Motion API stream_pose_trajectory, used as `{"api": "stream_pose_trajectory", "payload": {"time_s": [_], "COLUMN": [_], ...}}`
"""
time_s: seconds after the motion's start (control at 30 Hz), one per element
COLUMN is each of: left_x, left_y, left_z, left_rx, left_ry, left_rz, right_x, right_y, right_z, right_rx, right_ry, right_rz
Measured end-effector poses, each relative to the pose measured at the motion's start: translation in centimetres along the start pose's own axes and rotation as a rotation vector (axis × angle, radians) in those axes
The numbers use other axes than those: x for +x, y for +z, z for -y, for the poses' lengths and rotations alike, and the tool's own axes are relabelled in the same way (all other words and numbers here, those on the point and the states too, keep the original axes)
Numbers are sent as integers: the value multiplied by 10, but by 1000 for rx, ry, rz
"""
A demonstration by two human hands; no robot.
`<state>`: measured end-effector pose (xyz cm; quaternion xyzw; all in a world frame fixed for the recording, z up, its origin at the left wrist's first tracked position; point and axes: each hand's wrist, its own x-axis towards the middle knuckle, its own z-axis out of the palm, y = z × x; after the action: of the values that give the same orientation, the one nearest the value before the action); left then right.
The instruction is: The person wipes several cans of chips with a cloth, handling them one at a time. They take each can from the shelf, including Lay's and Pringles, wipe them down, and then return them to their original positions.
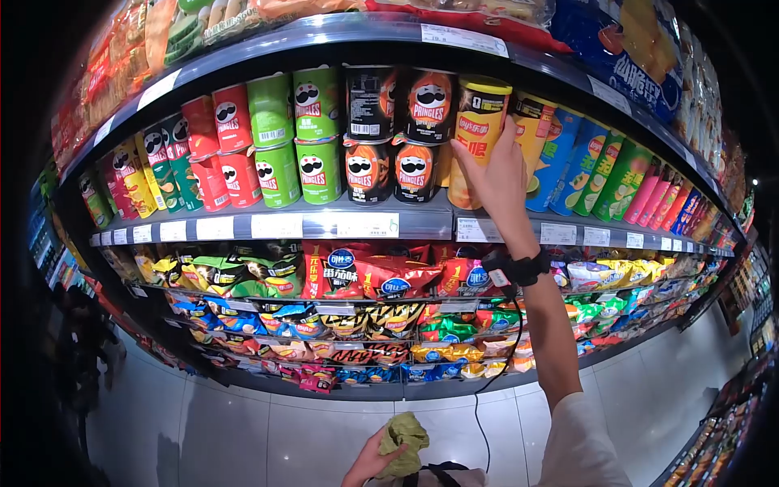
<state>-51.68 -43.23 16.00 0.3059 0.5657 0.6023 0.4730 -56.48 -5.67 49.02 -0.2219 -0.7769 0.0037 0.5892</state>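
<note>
My right hand [492, 166] is closed around a tall yellow chip canister [479, 122] at the middle of the upper shelf, thumb on its left side and fingers on its right. The canister stands upright, and its lower right part is hidden behind the hand. Just to its right is another yellow canister [533, 114] with a black top. Black Pringles cans [428, 105] are stacked in twos to the left. Low in the view, my left hand [369, 461] holds a crumpled green cloth [406, 442] in front of my body.
Green cans [316, 105], red cans [231, 118] and blue canisters [554, 154] line the same shelf [357, 226], which has price labels along its edge. Bagged snacks [398, 276] fill the racks below. A cable [505, 365] hangs from my right wrist. Tiled floor [324, 430] lies beneath.
</note>
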Motion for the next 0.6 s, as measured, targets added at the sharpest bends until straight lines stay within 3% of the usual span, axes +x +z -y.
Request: {"api": "stream_pose_trajectory", "payload": {"time_s": [0.4, 0.6], "left_x": [12, 10], "left_y": [-11, -5], "left_z": [2, -4], "left_rx": [29, 68], "left_ry": [0, 2], "left_rz": [51, 3], "right_x": [6, 2], "right_y": [10, 9], "right_z": [-1, 1], "right_rx": [68, -31], "right_ry": [63, 47], "right_rz": [135, 97]}}
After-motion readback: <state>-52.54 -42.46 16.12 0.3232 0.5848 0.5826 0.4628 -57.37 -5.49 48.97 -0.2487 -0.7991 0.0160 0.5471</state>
